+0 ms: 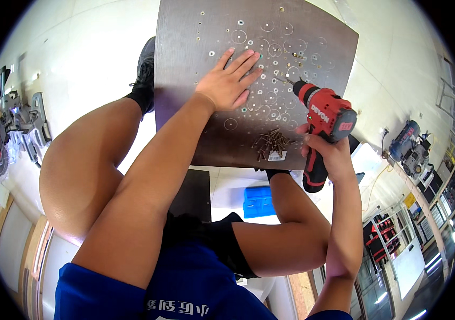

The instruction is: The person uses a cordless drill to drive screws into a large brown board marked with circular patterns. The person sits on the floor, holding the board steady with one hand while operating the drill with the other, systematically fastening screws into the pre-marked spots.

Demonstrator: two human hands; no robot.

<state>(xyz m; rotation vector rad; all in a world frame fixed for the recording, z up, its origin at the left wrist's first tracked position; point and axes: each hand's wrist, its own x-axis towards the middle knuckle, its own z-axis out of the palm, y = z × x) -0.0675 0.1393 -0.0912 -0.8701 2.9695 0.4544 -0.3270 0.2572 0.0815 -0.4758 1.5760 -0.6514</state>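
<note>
My left hand (231, 80) lies flat on a dark brown board (179, 80), its fingers spread toward the board's middle. The board bears many drilled holes and pale drawn circles. My right hand (328, 152) is wrapped round the grip of a red and black cordless drill (326, 114), which points left and away from me. A thin bit (285, 80) sticks out of its chuck over the holes; whether it touches the board I cannot tell. Near the board's front edge lies a pile of brown screws (272, 143), partly on a small white label (277, 156).
A blue plastic box (258, 201) sits on the floor below the board, beside my right leg. Tools stand along the left wall (17, 122). At the right are a blue and grey machine (410, 146) and a white rack (395, 240) with red tools.
</note>
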